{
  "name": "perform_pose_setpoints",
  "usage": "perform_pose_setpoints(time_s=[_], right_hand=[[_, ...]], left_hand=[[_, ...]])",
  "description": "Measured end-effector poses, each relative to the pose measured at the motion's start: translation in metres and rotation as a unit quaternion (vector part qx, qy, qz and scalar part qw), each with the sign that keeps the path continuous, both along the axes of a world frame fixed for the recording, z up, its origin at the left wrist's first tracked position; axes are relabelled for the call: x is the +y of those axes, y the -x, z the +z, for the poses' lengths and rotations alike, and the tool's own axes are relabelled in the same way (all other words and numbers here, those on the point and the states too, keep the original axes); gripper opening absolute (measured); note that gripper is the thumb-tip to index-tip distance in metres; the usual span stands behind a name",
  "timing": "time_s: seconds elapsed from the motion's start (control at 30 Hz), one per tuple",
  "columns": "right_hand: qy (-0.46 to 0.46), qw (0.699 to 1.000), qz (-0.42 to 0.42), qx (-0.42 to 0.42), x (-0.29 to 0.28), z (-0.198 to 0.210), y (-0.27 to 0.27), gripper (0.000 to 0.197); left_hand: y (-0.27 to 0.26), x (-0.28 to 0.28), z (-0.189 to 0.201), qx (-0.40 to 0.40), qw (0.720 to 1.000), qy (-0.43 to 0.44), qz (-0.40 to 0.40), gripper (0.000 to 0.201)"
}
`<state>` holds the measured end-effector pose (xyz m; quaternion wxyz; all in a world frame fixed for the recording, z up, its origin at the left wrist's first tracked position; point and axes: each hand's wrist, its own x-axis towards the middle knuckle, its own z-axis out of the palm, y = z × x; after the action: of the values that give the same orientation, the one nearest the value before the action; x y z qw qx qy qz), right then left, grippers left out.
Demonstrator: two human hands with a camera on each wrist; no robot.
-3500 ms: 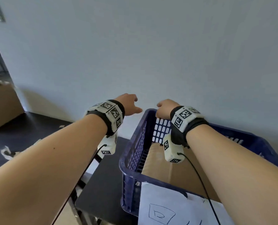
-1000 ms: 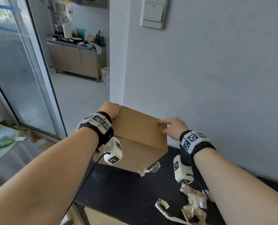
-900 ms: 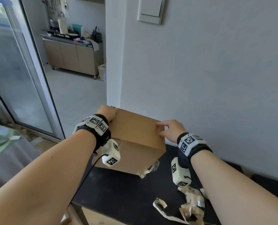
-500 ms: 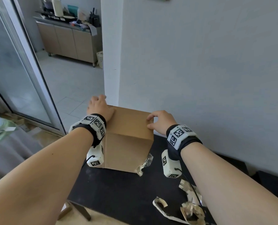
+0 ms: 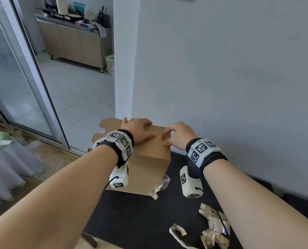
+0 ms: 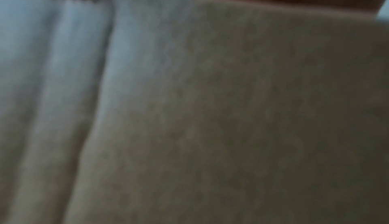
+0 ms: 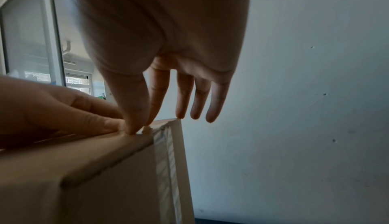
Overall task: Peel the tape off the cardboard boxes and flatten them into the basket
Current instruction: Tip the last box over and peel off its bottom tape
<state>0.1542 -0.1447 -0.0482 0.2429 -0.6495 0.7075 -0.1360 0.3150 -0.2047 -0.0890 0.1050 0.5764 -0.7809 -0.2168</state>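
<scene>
A brown cardboard box (image 5: 146, 169) stands on the black table (image 5: 131, 216), with open flaps (image 5: 110, 124) sticking out at its far left. My left hand (image 5: 138, 130) lies flat on the box top and presses on it. My right hand (image 5: 176, 136) is at the top's right edge. Its thumb and forefinger (image 7: 136, 127) pinch the end of a clear tape strip (image 7: 166, 161) that runs down the box's right face. In the left wrist view, blurred cardboard (image 6: 231, 111) fills the frame. A loose tape tail (image 5: 160, 186) hangs at the box's lower near corner.
Crumpled peeled tape scraps (image 5: 210, 229) lie on the table by my right forearm. A grey wall (image 5: 221, 78) stands close behind the box. A glass sliding door (image 5: 14, 87) and a grey cloth (image 5: 9, 168) are to the left, past the table's edge.
I turned from the blue basket to this box. Over the last second the box swung round and settled; my left hand flattened on top and my right hand came onto the tape end.
</scene>
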Motion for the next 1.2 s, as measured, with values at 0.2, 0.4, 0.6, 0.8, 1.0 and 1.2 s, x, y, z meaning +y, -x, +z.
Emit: perform_pose_setpoints(time_s=[0.2,0.4,0.6,0.8,1.0,1.2], right_hand=[[0.007,1.0,0.015,0.013,0.001,-0.001,-0.002,0.009],[0.018,0.998,0.025,0.048,0.005,-0.001,-0.006,0.036],[0.021,0.999,-0.02,0.046,-0.005,-0.006,-0.009,0.018],[0.017,0.997,-0.025,0.067,-0.015,-0.017,-0.016,0.007],[-0.007,0.993,0.051,0.11,-0.021,-0.018,-0.014,0.019],[0.093,0.995,0.032,0.0,-0.008,-0.016,0.0,0.013]], left_hand=[[-0.003,0.0,0.0,0.014,1.0,-0.015,0.001,0.049],[-0.003,-0.002,0.001,0.028,0.999,-0.021,0.003,0.043],[-0.002,-0.002,0.002,0.029,0.999,-0.027,0.001,0.043],[-0.004,-0.002,-0.001,0.04,0.999,-0.031,0.002,0.042],[-0.005,-0.001,-0.001,0.048,0.998,-0.033,0.0,0.041],[-0.003,-0.002,0.0,0.049,0.998,-0.034,-0.001,0.041]])
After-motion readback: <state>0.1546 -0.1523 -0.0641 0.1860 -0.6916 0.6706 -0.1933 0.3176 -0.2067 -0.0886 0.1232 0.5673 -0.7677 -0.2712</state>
